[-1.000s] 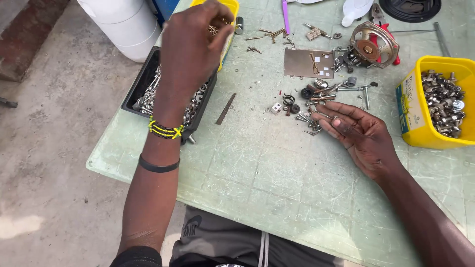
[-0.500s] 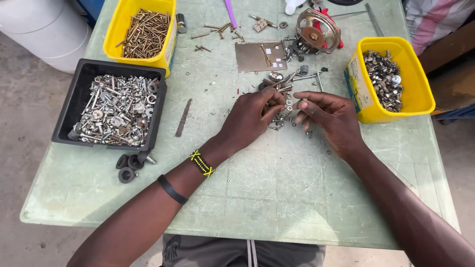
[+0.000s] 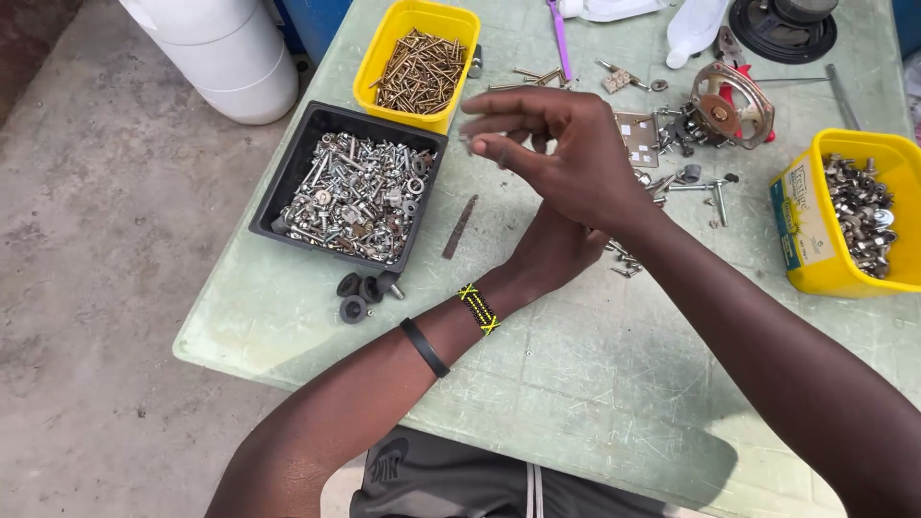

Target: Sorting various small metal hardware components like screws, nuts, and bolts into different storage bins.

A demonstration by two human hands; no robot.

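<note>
My right hand (image 3: 566, 153) reaches left across my left arm and hovers above the green table (image 3: 595, 384), near the black tray (image 3: 288, 173) of silver bolts and nuts. Its thumb and fingers pinch a small dark screw (image 3: 502, 153). My left hand (image 3: 552, 251), with a yellow-black wristband and a black band on its wrist, lies under my right wrist beside the loose hardware pile (image 3: 672, 177). Its fingers are hidden.
A yellow bin (image 3: 369, 77) of brass screws stands behind the tray. Another yellow bin (image 3: 806, 230) of silver nuts sits at the right. A thin metal strip (image 3: 459, 227), black rubber rollers (image 3: 363, 293), a round metal part (image 3: 729, 101) and a white bucket (image 3: 230, 58) are nearby.
Both hands were picking at the loose pile half a second ago. My right hand has since lifted and swung left over my left arm towards the black tray.
</note>
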